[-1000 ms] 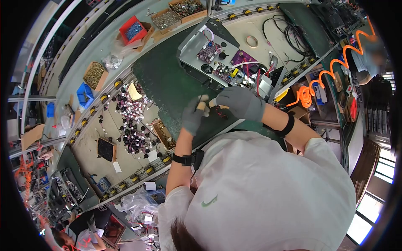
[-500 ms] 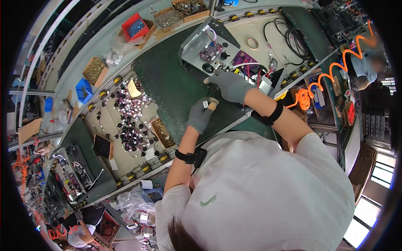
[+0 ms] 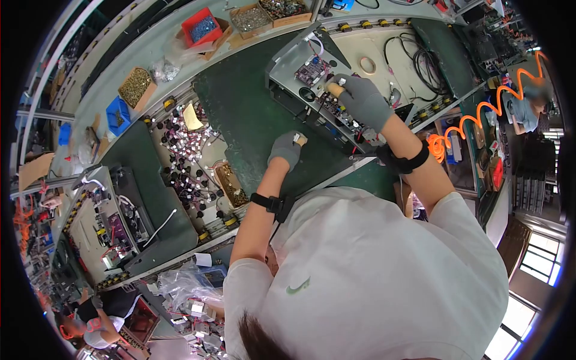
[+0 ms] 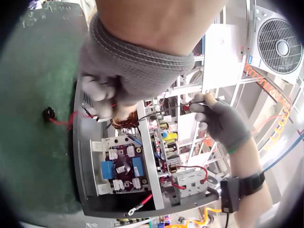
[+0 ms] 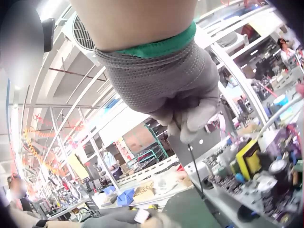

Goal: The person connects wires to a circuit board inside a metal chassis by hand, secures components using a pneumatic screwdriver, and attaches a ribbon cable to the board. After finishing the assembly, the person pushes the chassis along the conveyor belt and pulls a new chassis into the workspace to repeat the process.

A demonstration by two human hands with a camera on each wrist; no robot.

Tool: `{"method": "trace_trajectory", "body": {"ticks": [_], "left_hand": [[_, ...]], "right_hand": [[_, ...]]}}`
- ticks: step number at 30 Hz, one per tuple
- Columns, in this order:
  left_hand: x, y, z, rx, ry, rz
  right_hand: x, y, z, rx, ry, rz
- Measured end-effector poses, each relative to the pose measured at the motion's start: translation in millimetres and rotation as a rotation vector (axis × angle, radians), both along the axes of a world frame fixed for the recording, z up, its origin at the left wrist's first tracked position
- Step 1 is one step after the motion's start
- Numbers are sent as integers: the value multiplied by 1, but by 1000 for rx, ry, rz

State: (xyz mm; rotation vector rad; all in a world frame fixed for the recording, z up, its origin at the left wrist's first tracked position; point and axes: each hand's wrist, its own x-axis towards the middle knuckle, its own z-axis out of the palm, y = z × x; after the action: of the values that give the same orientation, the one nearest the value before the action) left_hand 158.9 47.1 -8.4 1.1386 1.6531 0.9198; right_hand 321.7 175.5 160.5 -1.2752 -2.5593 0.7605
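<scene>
A grey metal chassis (image 3: 285, 72) with circuit boards stands on the green bench mat (image 3: 234, 102). My gloved left hand (image 3: 288, 150) is at its near side; in the left wrist view its fingers curl beside a copper coil (image 4: 126, 122), around thin red and black wires (image 4: 71, 122). Those wires run to a small black round part (image 4: 49, 113) on the mat. Above the chassis boards, my gloved right hand (image 3: 363, 99) pinches one end of a thin black strip (image 5: 195, 168), like a cable tie. The strip stretches toward my left hand, whose fingers hide its other end.
Left of the mat lies a heap of wired connectors (image 3: 186, 144), with a box of small parts (image 3: 231, 183) beside it. Screw bins, including a red bin (image 3: 201, 27) and a blue bin (image 3: 117, 114), line the far shelf. A second chassis (image 3: 108, 219) sits at left.
My right hand has parted from the left and moved forward and right over the chassis, drawing the black strip out. The left hand has shifted slightly. The second chassis has advanced at left.
</scene>
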Motion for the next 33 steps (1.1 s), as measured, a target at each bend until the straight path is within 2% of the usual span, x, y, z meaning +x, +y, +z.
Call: {"method": "trace_trajectory", "body": {"ticks": [2, 3, 5, 6, 8, 9, 11, 15, 17, 18, 20, 21, 22, 24, 25, 26, 27, 28, 30, 31, 33], "left_hand": [[2, 8, -17, -241, 400, -102], [1, 14, -24, -242, 397, -97], [2, 21, -38, -176, 32, 165], [4, 27, -36, -180, 28, 166], [16, 40, -16, 215, -580, 493], [20, 46, -4, 209, -580, 494], [26, 58, 14, 252, -524, 533], [27, 71, -12, 173, -350, 635], [24, 63, -8, -60, -212, 565], [22, 59, -5, -60, -212, 563], [22, 49, 3, -119, -49, 507], [21, 45, 11, -51, 106, 470], [27, 49, -1, -55, 106, 471], [36, 58, -33, 269, -408, 523], [40, 63, -25, 306, -592, 570], [43, 70, -17, 305, -594, 570], [45, 76, -10, 239, -690, 614], [33, 74, -1, 178, -795, 652], [34, 83, 3, 112, -804, 643], [40, 93, -4, 35, -745, 580], [48, 104, -21, -37, -686, 501]], "right_hand": [[11, 1, -1, -35, 42, -4], [16, 2, -1, -68, 91, -15], [26, 6, -6, -183, 168, -25], [28, 7, -5, -187, 165, -24], [30, 6, 0, -245, 192, -21], [32, 9, -2, -250, 191, -21], [35, 15, -7, -293, 195, -22], [31, 17, -2, -348, 254, -20], [32, 19, -5, -290, 213, -9], [29, 17, -4, -290, 213, -11], [24, 12, -1, -402, 253, -125], [23, 12, -6, -400, 251, -123], [30, 22, -17, -353, 203, -132], [40, 36, -37, -305, 149, -144], [44, 42, -45, -312, 153, -192], [49, 49, -51, -318, 159, -240], [51, 53, -49, -435, 262, -286], [37, 44, -43, -423, 258, -290], [38, 47, -38, -537, 435, -382], [45, 54, -39, -533, 438, -388], [56, 67, -45, -469, 254, -403]]}}
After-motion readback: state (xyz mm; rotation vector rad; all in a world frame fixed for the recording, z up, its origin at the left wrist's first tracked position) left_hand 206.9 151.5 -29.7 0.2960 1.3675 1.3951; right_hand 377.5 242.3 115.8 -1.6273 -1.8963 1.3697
